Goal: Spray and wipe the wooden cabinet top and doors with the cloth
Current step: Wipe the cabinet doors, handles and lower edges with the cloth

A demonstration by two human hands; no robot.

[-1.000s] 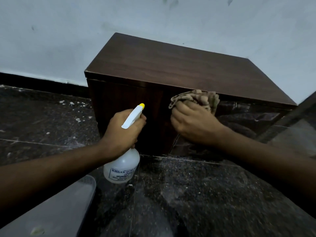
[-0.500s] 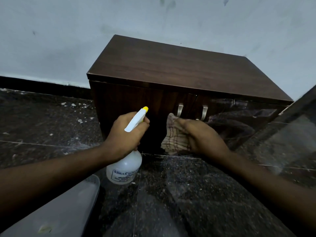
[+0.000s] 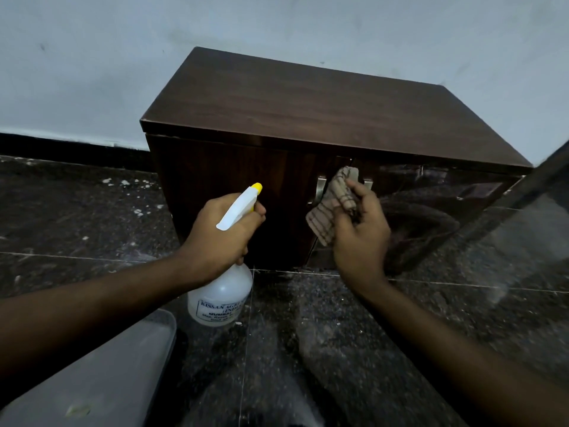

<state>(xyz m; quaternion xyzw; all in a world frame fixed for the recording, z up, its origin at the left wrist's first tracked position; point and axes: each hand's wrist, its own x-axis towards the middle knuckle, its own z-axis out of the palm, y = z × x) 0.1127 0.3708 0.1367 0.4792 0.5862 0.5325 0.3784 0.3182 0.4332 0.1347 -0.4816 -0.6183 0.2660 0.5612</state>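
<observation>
Cloth point(image 3: 334, 208) in right hand point(image 3: 361, 238), against cabinet point(image 3: 308, 155)

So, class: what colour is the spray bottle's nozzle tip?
Yellow nozzle tip, clearest in the head view.

Your left hand point(image 3: 221, 238), in front of the cabinet point(image 3: 308, 103), was bare, with the knuckles and the back of the hand plain to see. Your right hand point(image 3: 360, 238), also in front of the cabinet, was bare too, its thumb and the back of the hand showing. Your left forearm point(image 3: 101, 306) was bare skin from the wrist to the picture's edge, and so was your right forearm point(image 3: 455, 343). The dim light left both forearms in shadow, too dark to show finer marks.
</observation>
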